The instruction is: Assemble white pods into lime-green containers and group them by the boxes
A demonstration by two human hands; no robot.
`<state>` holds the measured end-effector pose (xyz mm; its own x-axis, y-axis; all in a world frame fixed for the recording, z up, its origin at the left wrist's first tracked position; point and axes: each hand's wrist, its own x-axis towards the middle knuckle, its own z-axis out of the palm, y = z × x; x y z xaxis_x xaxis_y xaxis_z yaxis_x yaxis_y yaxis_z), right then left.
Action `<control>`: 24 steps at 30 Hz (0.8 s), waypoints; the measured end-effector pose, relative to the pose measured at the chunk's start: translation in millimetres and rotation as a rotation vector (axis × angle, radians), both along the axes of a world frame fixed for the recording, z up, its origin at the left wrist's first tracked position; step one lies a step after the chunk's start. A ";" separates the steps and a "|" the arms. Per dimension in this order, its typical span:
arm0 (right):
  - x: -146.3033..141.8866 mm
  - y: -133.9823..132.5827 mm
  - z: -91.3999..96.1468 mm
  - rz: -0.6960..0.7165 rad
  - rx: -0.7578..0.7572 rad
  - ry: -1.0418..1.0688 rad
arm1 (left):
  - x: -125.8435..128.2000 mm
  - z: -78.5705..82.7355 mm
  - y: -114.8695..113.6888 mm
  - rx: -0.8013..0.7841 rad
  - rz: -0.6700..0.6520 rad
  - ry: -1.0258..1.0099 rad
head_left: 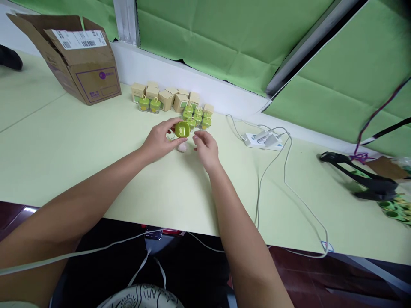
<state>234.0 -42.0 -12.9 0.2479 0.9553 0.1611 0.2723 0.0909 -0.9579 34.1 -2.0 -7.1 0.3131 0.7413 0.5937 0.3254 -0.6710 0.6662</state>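
Head view: left hand (163,137) pinches a green lid (182,129), hollow side showing, over the desk (167,184); right hand (206,148) just right, fingers loosely curled, grip unclear. Far: green-topped jars (192,123), small cartons (166,100); cardboard box (93,75) far left.

One head cam: we look forward and down past both arms (253,239) to fingers (176,143) and worktop (180,192), fairly near.
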 end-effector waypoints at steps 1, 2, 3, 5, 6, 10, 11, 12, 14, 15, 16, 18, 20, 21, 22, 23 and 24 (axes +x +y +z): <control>-0.5 1.6 -5.5 0.020 0.036 -0.121 | -0.5 -0.7 1.4 0.001 0.015 -0.003; -1.7 2.5 -10.4 0.069 0.056 -0.236 | -0.7 -1.2 2.4 0.000 0.025 -0.005; -3.6 2.7 -14.4 0.131 0.066 -0.343 | -0.8 -1.6 2.9 -0.001 0.028 -0.005; -8.6 1.6 -18.8 0.225 0.069 -0.517 | -0.7 -1.7 2.9 -0.002 0.025 -0.011; -11.1 0.5 -19.4 0.241 0.069 -0.573 | -0.6 -1.6 2.6 -0.001 0.022 -0.016; -16.6 -4.1 -15.8 0.210 0.049 -0.593 | -0.9 -1.0 2.2 0.006 0.024 -0.018; -16.4 -4.7 -14.8 0.201 0.039 -0.575 | -1.1 -1.3 2.7 0.010 0.029 -0.011; -15.5 -4.7 -14.1 0.181 0.028 -0.549 | -1.3 -1.7 3.4 0.016 0.037 -0.004; -12.4 -3.3 -13.5 0.099 0.020 -0.456 | -1.9 -3.0 5.3 0.030 0.051 0.009; -10.4 -2.0 -13.5 0.043 0.026 -0.379 | -2.1 -3.8 6.4 0.038 0.057 0.015; -8.3 -0.3 -13.3 -0.011 0.035 -0.284 | -2.3 -4.5 7.4 0.047 0.060 0.021; -4.8 3.4 -12.0 -0.076 0.049 -0.080 | -2.7 -6.0 9.2 0.061 0.058 0.035; -3.1 6.2 -8.8 -0.076 0.045 0.107 | -2.9 -7.3 10.6 0.073 0.042 0.053; -2.9 6.9 -6.6 -0.059 0.040 0.189 | -3.0 -8.0 11.1 0.078 0.030 0.063; -3.3 7.0 -4.1 -0.034 0.035 0.265 | -3.1 -8.7 11.7 0.083 0.018 0.070; -3.9 6.7 -1.6 -0.008 0.031 0.337 | -3.1 -9.4 12.1 0.089 0.008 0.073; -4.6 5.9 0.9 0.020 0.026 0.399 | -3.1 -9.9 12.6 0.097 -0.001 0.071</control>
<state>229.3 -36.1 -12.0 0.2770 0.9575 0.0801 -0.1227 0.1179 -0.9854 31.0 10.5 -17.0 0.3572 0.6810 0.6392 0.3689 -0.7316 0.5732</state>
